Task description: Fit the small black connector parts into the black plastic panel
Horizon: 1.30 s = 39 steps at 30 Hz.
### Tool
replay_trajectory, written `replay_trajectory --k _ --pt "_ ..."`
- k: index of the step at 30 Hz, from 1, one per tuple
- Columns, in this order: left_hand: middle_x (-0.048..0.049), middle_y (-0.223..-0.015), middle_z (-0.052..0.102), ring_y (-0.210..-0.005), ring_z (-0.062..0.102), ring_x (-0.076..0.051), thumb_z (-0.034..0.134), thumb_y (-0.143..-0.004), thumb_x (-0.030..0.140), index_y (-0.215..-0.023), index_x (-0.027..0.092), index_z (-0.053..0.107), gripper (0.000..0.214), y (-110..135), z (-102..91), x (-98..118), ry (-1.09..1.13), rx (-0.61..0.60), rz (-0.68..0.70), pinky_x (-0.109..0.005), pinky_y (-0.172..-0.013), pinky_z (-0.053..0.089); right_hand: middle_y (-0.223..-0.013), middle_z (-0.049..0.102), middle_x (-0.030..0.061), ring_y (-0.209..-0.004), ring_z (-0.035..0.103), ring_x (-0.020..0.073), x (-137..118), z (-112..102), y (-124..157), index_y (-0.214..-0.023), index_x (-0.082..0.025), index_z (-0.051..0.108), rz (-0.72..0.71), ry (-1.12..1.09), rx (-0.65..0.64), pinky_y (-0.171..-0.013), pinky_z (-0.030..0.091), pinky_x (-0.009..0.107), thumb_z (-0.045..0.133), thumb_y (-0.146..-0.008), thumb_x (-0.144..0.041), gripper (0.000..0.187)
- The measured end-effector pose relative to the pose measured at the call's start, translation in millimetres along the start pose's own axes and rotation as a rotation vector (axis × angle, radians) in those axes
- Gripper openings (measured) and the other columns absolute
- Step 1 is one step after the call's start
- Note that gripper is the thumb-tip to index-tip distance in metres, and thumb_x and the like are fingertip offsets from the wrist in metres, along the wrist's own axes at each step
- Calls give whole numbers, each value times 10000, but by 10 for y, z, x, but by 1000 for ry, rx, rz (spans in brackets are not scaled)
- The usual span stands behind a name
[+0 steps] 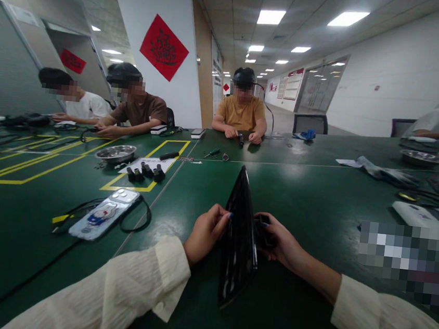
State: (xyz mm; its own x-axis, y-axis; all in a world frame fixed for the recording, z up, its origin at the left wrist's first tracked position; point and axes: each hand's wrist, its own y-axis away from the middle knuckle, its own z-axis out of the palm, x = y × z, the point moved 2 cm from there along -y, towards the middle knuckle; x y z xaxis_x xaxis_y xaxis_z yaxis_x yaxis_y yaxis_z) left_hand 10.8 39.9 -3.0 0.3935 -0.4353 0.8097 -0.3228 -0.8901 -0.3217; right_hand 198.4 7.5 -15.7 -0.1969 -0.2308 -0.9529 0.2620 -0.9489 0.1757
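A thin, glossy black panel [240,240], like a small screen, stands nearly edge-on in front of me, tilted. My left hand [208,231] is closed against its left side, thumb and fingers pinched at the panel. On the other side, my right hand [280,241] is wrapped round a dark blocky part [264,231] at the panel's back. Whether that part is fixed to the panel is hidden by the panel and my fingers. Left of my left hand lies a phone in a clear case [106,215], with a black cable [138,224] looped beside it.
Several black cylindrical parts [146,172] stand near a metal bowl [115,152] on the green table [174,296]. Across from me a person [241,109] handles a small dark object. Two others sit at left, another at right. Gloves [387,174] and cables lie at right.
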Motion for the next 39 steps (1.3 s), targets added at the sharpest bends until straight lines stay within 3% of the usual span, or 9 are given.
replay_trajectory --k 7,15,20,26,32,39 --pt "-2 -663 611 -570 553 -108 445 -825 389 -770 180 525 230 37 -62 27 -274 67 46 -187 -506 370 -625 541 -33 -323 448 63 -16 -3 22 -1028 -220 418 -4 -31 -3 -281 244 152 422 -712 -324 333" --pt "1 -662 632 -550 563 -107 419 -836 395 -795 192 547 244 56 -96 79 -463 87 59 -186 -487 349 -633 548 -22 -335 448 71 -7 1 30 -1026 -214 426 -26 -28 3 -282 256 162 425 -729 -327 318" --pt "-6 -707 650 -575 579 -115 425 -837 380 -794 191 530 221 69 -63 106 -446 33 81 -191 -501 360 -661 534 -22 -404 470 87 -2 -12 19 -1002 -244 459 -24 -126 71 -308 288 171 429 -734 -292 274" --pt "-1 -654 623 -569 569 -118 439 -831 392 -773 184 539 238 39 -62 69 -406 65 37 -195 -507 365 -814 554 10 -644 560 141 18 -30 -20 -1020 -255 452 17 -296 -27 -448 417 224 520 -706 -240 322" --pt "15 -585 582 -507 538 -100 456 -817 407 -748 168 539 262 19 -53 29 -220 65 1 -186 -479 360 -760 540 5 -522 517 105 42 -14 -26 -1048 -244 414 4 -325 -54 -400 365 204 514 -735 -248 329" --pt "51 -474 485 -440 475 -84 441 -825 405 -770 157 527 269 30 -29 40 -52 0 -54 -179 -447 339 -773 544 5 -571 535 115 47 -37 -23 -1047 -253 418 17 -343 -31 -448 387 222 499 -749 -246 309"
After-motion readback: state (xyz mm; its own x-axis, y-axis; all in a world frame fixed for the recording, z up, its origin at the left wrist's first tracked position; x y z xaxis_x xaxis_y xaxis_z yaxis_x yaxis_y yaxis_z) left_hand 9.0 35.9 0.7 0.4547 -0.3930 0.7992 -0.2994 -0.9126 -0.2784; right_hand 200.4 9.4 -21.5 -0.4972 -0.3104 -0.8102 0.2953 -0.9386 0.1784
